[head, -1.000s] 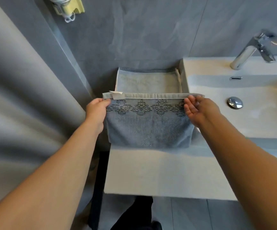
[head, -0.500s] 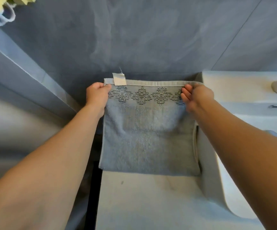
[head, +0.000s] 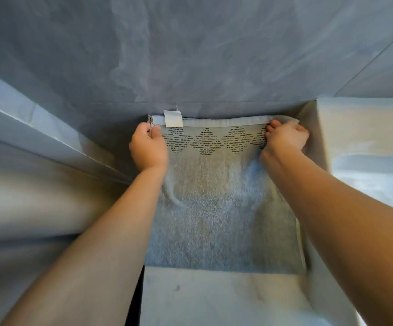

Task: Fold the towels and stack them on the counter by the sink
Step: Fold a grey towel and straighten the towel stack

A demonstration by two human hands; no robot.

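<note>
We pinch the towel [head: 216, 208] far corners, left hand [head: 149, 149] and right hand [head: 284, 140] fingers closed on its hem at the counter [head: 214, 300] back edge; near counter strip bare, sink [head: 364, 147] wall just right.

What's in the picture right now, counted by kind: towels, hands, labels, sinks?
Towels: 1 visible, the towel; any beneath it are hidden
Hands: 2, the left hand and the right hand, each gripping a far corner
Labels: 1, the label
Sinks: 1, the sink
Total: 5
</note>
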